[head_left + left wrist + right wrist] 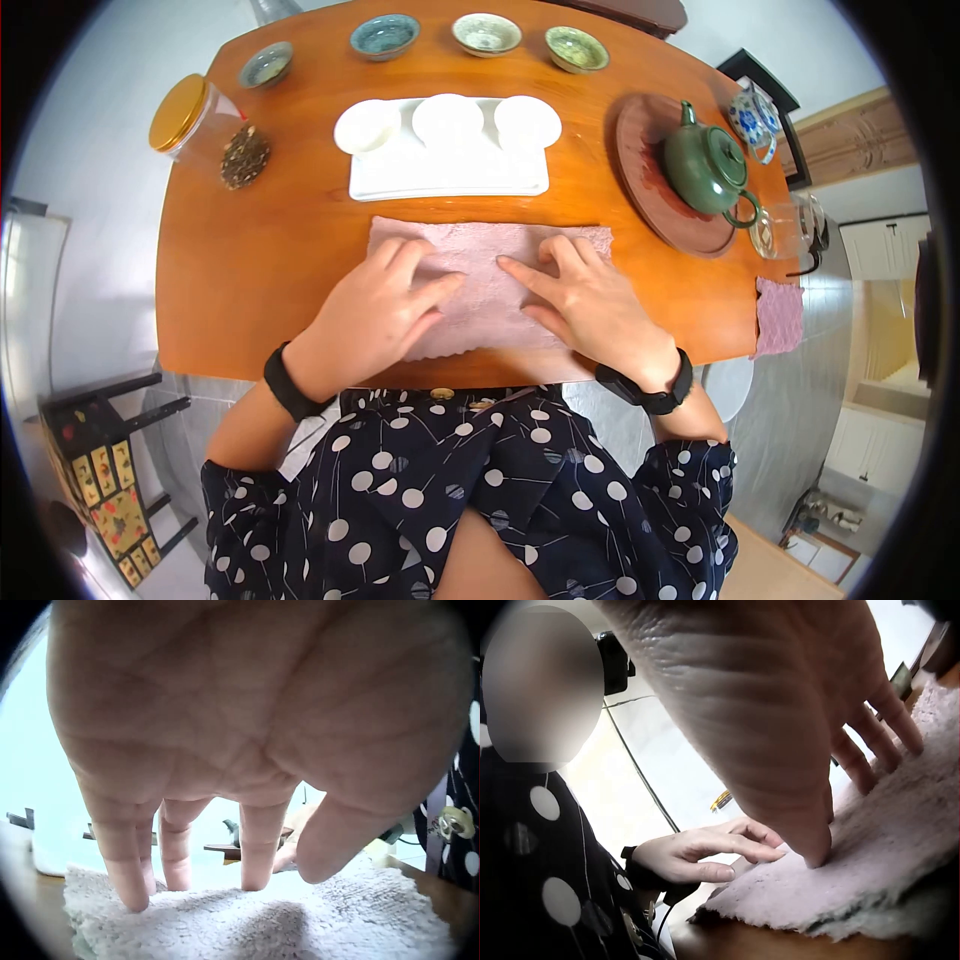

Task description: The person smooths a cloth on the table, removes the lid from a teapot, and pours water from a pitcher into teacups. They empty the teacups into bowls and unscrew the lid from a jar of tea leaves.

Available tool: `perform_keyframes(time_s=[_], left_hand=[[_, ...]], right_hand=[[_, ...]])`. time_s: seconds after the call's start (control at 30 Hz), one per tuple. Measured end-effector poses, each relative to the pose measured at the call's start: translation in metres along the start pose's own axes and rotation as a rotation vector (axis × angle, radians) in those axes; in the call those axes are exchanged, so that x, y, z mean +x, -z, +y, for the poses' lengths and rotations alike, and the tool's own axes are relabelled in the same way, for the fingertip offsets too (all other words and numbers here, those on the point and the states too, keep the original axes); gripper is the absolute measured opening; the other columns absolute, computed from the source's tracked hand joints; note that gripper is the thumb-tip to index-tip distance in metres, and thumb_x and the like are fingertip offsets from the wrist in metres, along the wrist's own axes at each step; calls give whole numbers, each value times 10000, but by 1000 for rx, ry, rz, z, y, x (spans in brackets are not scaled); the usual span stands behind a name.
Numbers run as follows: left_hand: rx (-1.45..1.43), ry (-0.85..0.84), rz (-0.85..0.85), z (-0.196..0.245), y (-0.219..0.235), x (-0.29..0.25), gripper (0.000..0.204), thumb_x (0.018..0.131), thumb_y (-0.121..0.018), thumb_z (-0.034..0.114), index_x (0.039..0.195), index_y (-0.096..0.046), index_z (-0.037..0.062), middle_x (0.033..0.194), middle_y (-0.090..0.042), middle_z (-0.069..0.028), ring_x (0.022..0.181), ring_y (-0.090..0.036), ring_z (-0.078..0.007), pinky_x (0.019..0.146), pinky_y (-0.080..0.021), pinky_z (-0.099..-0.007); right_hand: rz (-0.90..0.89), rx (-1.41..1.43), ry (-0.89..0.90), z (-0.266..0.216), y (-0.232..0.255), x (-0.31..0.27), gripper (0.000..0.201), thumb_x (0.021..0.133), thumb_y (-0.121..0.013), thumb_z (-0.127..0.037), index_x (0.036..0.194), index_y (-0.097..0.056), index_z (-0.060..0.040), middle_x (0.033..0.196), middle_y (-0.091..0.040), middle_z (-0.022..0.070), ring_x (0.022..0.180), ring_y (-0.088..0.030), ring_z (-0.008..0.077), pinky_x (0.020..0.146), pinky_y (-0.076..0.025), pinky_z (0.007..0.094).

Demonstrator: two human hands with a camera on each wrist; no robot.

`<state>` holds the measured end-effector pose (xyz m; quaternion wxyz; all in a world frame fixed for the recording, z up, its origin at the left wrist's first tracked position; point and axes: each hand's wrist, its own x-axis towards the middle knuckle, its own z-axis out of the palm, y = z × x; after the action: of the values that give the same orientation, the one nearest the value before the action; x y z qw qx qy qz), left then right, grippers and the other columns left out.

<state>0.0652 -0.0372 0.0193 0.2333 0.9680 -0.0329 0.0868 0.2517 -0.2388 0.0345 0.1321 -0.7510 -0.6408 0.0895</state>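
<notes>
A pink towel (478, 318) lies flat near the front edge of the wooden table. On its left part rest the fingertips of my left hand (372, 308). My right hand (592, 305) touches the right part, index finger pointing inward. From the left wrist, the fingers (259, 847) reach straight down onto the fluffy towel (360, 907), palm raised above it. In the right wrist view, the right thumb (810, 844) and fingertips press on the towel (795, 896), whose near edge shows more than one layer.
Beyond the towel stands a white tray (450, 178) with three white cups (528, 122). Several bowls (486, 34) line the back. A gold-lidded jar (180, 112) is at left. At right are a green teapot (705, 168) on a brown tray (640, 150), a glass pitcher (785, 232) and another pink cloth (779, 318).
</notes>
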Motion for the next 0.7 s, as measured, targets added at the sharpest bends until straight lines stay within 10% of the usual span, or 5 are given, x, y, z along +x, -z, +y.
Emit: perform_keyframes(time_s=[0.7], left_hand=[[115, 255, 11, -15, 22, -62, 614, 724, -813, 231, 1297, -606, 162, 1300, -485, -179, 1196, -492, -395, 965, -465, -449]], right_hand=[[-42, 44, 196, -12, -11, 39, 656, 737, -803, -292, 1342, -613, -123, 1175, -529, 93, 1079, -506, 288, 959, -400, 395]])
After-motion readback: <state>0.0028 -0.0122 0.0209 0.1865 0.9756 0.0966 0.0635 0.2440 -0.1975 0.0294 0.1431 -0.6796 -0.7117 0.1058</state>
